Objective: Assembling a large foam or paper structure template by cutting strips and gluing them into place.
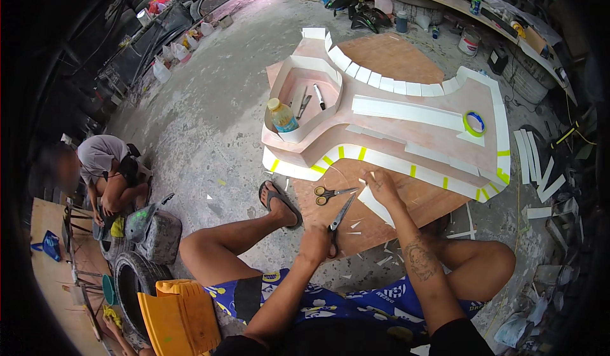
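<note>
My left hand point(313, 245) is closed round the dark handle of a pair of scissors point(341, 217), blades pointing up and away. To its right, my right hand point(383, 189) pinches a piece of white card point(373, 207) over the brown board point(311, 224). A second pair of scissors point(323, 194), with black and tan handles, lies on the board. Just beyond my hands stands a large shaped form point(375, 116), edged with white card strips and bits of yellow tape. On it rest a tape roll point(474, 123), a capped bottle point(282, 116), a marker point(319, 96) and a cutter knife point(304, 105).
Card offcuts point(356, 225) litter the board and floor. Loose white strips point(534, 159) lie at the right. At the left are tyres point(135, 281), an orange plastic piece point(178, 318) and a crouching person point(111, 171). A low bench point(495, 22) with bottles stands far right.
</note>
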Demonstrator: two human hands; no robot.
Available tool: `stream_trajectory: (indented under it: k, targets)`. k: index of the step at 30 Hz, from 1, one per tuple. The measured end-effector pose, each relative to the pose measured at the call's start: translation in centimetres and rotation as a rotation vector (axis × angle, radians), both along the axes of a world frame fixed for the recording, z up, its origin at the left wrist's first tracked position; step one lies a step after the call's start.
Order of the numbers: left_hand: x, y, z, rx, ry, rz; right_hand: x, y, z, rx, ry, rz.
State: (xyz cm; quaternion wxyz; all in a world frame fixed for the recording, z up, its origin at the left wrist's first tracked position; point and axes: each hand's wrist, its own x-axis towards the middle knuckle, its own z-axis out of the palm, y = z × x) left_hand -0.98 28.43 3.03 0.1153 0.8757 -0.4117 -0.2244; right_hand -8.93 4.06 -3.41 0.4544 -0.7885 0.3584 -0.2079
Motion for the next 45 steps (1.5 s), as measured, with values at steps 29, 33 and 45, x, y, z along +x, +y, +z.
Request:
stream_trajectory:
  k: [29,33,45]
  targets:
    - [8.8,-14.4,-1.5,-1.192,0.915,0.278,4.1,1.4,16.1,-0.479,-0.036,0.000]
    - [9.7,-18.0,-3.3,-1.301,1.072,0.403,6.2,-3.0,14.9,-0.768,-0.126,0.238]
    - [9.4,-20.6,-3.1,-1.336,1.086,0.547,9.1,-4.0,12.5,-0.556,-0.127,0.266]
